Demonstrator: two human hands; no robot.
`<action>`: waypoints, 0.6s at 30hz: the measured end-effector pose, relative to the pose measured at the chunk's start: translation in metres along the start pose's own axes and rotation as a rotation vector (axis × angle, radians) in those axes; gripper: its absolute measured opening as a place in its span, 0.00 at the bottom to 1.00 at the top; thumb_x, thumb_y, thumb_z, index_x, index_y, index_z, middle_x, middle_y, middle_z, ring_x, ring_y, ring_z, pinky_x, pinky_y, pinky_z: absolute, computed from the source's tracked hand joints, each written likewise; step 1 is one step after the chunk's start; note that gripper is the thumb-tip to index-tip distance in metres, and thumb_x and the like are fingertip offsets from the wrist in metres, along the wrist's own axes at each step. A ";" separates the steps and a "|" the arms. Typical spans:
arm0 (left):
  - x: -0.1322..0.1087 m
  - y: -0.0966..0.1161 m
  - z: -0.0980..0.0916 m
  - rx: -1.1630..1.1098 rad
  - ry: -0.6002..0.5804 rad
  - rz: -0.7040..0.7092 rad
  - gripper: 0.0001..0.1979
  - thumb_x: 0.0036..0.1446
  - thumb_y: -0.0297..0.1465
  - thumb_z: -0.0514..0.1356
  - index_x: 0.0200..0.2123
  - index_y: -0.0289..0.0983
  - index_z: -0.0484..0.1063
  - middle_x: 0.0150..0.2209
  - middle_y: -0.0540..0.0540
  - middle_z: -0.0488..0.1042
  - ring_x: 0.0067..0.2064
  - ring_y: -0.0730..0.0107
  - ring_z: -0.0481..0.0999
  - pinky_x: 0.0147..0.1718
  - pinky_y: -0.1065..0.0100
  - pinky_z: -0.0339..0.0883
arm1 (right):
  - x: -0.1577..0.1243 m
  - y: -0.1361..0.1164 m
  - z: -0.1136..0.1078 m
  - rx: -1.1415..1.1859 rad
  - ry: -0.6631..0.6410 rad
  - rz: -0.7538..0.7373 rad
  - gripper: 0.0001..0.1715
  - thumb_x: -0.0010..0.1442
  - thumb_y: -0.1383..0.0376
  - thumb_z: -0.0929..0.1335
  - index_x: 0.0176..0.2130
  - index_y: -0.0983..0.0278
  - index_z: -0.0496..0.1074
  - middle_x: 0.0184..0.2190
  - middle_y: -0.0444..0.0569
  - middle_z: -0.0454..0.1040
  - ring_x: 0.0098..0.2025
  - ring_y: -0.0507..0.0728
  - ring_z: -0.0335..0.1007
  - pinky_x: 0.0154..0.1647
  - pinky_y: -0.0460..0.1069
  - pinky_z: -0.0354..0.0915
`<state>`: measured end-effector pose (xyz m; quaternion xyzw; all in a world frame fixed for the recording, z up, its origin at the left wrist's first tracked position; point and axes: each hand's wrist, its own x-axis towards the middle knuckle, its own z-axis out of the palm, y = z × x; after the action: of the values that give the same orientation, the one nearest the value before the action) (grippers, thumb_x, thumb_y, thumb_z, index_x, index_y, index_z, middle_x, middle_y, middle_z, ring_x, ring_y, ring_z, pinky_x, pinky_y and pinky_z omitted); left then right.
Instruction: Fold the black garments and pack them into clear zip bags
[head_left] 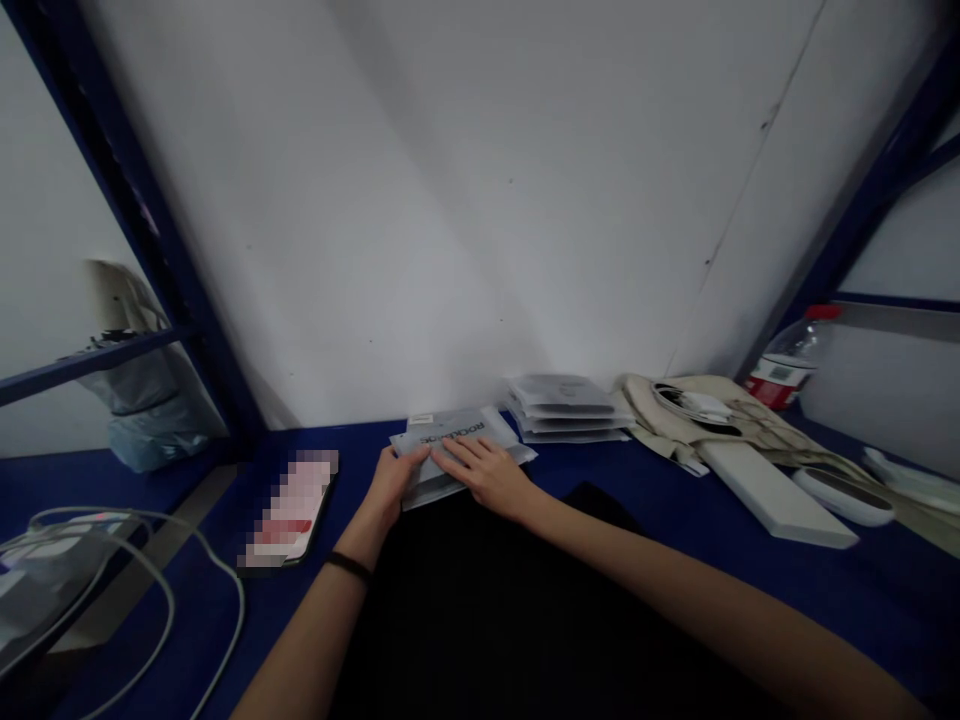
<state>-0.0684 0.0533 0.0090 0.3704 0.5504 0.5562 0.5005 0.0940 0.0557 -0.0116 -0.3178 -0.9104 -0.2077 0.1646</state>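
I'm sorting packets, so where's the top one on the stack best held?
Take the top packet by its near edge, probably from the front: it lies flat on the stack, that thin edge facing outward, while beige cloth crowds the right.

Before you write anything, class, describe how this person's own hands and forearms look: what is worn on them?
The left hand and right hand are ungloved, the forearms sleeveless. A thin, dark wristband circles the left wrist; the right wrist has none. Nail detail is too dim to tell.
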 end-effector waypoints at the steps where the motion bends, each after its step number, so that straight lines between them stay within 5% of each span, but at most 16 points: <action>1: 0.000 0.000 0.000 0.053 0.031 0.012 0.15 0.34 0.28 0.66 0.30 0.32 0.70 0.27 0.46 0.75 0.33 0.64 0.74 0.34 0.66 0.65 | -0.001 0.000 -0.002 -0.007 0.003 -0.012 0.31 0.55 0.77 0.58 0.58 0.66 0.56 0.56 0.57 0.62 0.55 0.61 0.58 0.50 0.56 0.59; 5: 0.002 -0.001 0.002 0.227 0.165 0.081 0.17 0.33 0.27 0.66 0.31 0.33 0.68 0.27 0.48 0.74 0.33 0.64 0.74 0.33 0.67 0.65 | -0.006 0.000 -0.009 -0.049 0.008 -0.014 0.30 0.55 0.77 0.59 0.57 0.66 0.58 0.55 0.56 0.63 0.53 0.59 0.61 0.48 0.54 0.62; 13: -0.001 0.006 0.003 0.206 0.061 0.116 0.12 0.49 0.30 0.57 0.38 0.31 0.66 0.17 0.55 0.66 0.16 0.76 0.64 0.19 0.73 0.57 | -0.011 0.027 -0.030 -0.167 0.188 -0.010 0.30 0.52 0.78 0.59 0.54 0.63 0.63 0.52 0.52 0.68 0.52 0.58 0.62 0.47 0.53 0.60; 18: -0.003 0.007 0.001 0.575 0.135 0.304 0.09 0.50 0.27 0.53 0.35 0.33 0.69 0.26 0.47 0.72 0.27 0.71 0.72 0.30 0.70 0.64 | -0.015 0.074 -0.040 -0.208 0.315 0.219 0.35 0.47 0.80 0.59 0.54 0.63 0.63 0.52 0.50 0.67 0.51 0.57 0.62 0.50 0.53 0.57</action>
<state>-0.0674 0.0514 0.0168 0.5367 0.6552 0.4697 0.2491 0.1601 0.0814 0.0360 -0.3935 -0.8072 -0.3285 0.2928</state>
